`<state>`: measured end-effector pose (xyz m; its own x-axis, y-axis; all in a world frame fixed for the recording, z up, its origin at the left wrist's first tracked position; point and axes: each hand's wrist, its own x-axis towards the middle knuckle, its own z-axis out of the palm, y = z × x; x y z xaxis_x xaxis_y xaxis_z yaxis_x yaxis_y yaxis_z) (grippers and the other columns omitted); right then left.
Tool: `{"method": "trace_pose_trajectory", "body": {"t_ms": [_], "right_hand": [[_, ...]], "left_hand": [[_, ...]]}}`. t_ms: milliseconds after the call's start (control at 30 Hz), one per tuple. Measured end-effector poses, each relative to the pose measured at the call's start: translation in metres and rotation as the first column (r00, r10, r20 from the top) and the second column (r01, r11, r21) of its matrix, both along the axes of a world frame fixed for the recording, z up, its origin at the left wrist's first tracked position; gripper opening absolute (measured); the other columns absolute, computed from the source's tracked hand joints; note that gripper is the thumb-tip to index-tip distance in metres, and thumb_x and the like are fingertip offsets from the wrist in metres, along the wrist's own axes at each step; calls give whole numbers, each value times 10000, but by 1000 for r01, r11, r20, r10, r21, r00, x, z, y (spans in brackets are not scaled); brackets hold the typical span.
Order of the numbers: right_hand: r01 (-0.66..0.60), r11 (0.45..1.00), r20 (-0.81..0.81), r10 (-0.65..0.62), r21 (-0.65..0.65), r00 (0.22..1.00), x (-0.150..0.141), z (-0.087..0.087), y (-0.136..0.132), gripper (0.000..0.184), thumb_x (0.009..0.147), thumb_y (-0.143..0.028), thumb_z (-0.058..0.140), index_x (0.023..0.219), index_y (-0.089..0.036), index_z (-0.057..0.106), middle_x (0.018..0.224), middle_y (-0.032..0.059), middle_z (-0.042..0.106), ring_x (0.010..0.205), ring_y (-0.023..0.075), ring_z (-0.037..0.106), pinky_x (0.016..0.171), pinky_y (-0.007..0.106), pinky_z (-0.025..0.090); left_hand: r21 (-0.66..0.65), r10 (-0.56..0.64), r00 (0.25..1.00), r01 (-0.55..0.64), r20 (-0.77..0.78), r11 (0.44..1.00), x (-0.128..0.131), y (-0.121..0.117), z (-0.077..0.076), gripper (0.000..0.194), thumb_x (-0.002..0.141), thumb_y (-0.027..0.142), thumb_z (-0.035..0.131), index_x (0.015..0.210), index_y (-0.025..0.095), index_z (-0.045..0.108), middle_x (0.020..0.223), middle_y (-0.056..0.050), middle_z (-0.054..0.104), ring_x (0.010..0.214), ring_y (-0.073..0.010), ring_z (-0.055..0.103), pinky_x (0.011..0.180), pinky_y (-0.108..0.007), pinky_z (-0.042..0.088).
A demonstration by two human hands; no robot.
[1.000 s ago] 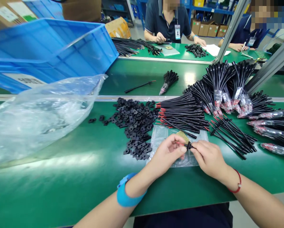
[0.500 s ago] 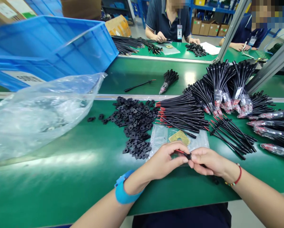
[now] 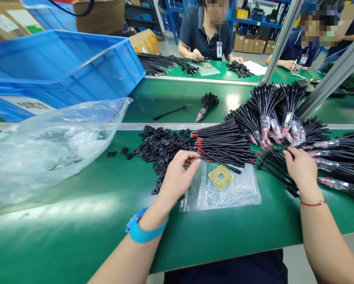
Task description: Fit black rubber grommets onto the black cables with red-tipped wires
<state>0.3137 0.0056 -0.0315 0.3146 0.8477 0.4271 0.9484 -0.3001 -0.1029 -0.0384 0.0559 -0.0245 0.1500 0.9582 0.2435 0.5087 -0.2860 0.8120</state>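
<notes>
My left hand (image 3: 181, 171) is at the left end of a row of black cables (image 3: 224, 142), its thumb and forefinger apart beside their red wire ends. Close by its fingers lies a heap of small black pieces with holes (image 3: 162, 146). My right hand (image 3: 301, 167) pinches a black cable (image 3: 283, 150) above a loose pile of cables (image 3: 279, 173) with red ends. Between my hands, a yellowish square plate (image 3: 221, 177) with a round hole rests on a clear flat plastic bag (image 3: 242, 193).
Taped bundles of black cables (image 3: 271, 106) are stacked at the right, under a slanted metal post (image 3: 327, 83). At the left are a large clear bag (image 3: 46, 154) and a blue bin (image 3: 85, 67). Two people sit across the green bench (image 3: 105, 228).
My hands have parted from the red-wired black piece they held together. The left moved up-left to the cable row, the right moved up-right to the loose pile. The yellowish plate is now uncovered.
</notes>
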Motion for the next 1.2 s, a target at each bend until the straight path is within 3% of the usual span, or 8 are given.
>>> {"method": "trace_pose_trajectory", "body": {"t_ms": [100, 200, 300, 400, 500, 767, 967, 1200], "right_hand": [[-25, 1000, 19, 25, -5, 1000, 5, -9, 3, 328, 863, -355, 474, 1037, -138, 649, 876, 121, 633, 829, 256, 564, 725, 352, 409], [-16, 987, -18, 20, 160, 1000, -7, -4, 1, 343, 849, -303, 483, 1123, -128, 592, 955, 128, 607, 845, 251, 565, 772, 380, 433], [-230, 955, -68, 247, 188, 967, -38, 8, 2, 320, 874, -251, 438, 1153, -147, 557, 1001, 115, 590, 845, 224, 572, 797, 370, 455], [-598, 801, -94, 596, 9, 797, -85, 17, 9, 303, 895, -227, 432, 1170, -166, 546, 1080, 118, 584, 955, 229, 562, 855, 363, 453], [-727, 665, -92, 724, -167, 684, -130, 15, 26, 320, 901, -221, 452, 1207, -170, 530, 1167, 129, 558, 1044, 250, 525, 891, 390, 432], [-638, 726, -102, 636, -257, 765, -154, 0, 72, 146, 868, -198, 534, 1002, -167, 583, 966, 87, 626, 897, 213, 575, 789, 311, 431], [-592, 775, -122, 580, -222, 805, -128, 10, 68, 197, 933, -174, 372, 967, -163, 566, 948, 69, 638, 859, 175, 593, 757, 281, 429], [-618, 739, -102, 616, -269, 781, -144, -1, 62, 154, 862, -213, 512, 955, -151, 617, 955, 127, 637, 922, 255, 570, 818, 358, 407]], "left_hand": [[33, -38, 996, 40, -75, 999, 1, 0, -4, 121, 813, 229, 520, 884, 171, 599, 886, -29, 542, 750, -149, 558, 698, -293, 481], [44, -22, 988, 29, -152, 999, 0, 0, -4, 124, 823, 217, 506, 901, 171, 591, 916, -38, 530, 752, -154, 553, 721, -311, 484], [83, 22, 957, 2, -290, 997, -6, 2, -3, 144, 830, 171, 474, 914, 165, 590, 926, -58, 532, 854, -194, 543, 815, -350, 466], [120, 59, 876, -1, -478, 993, -14, 5, -3, 178, 832, 137, 446, 919, 151, 601, 928, -94, 551, 947, -250, 503, 880, -393, 424], [115, 69, 789, 2, -610, 993, -21, 8, -4, 174, 834, 144, 450, 899, 163, 610, 909, -99, 564, 908, -266, 491, 855, -398, 418], [5, 8, 752, -6, -660, 1000, -43, 15, 6, 166, 824, 122, 446, 789, 175, 599, 831, -75, 576, 849, -234, 537, 787, -349, 427], [-275, -280, 688, 120, -669, 954, -40, -4, 17, 63, 769, 158, 577, 827, 172, 595, 897, -60, 555, 823, -206, 564, 692, -291, 426], [-264, -269, 560, 91, -783, 960, -32, -12, 18, 65, 733, 94, 591, 744, 158, 591, 874, -90, 549, 894, -252, 549, 739, -330, 426]]}}
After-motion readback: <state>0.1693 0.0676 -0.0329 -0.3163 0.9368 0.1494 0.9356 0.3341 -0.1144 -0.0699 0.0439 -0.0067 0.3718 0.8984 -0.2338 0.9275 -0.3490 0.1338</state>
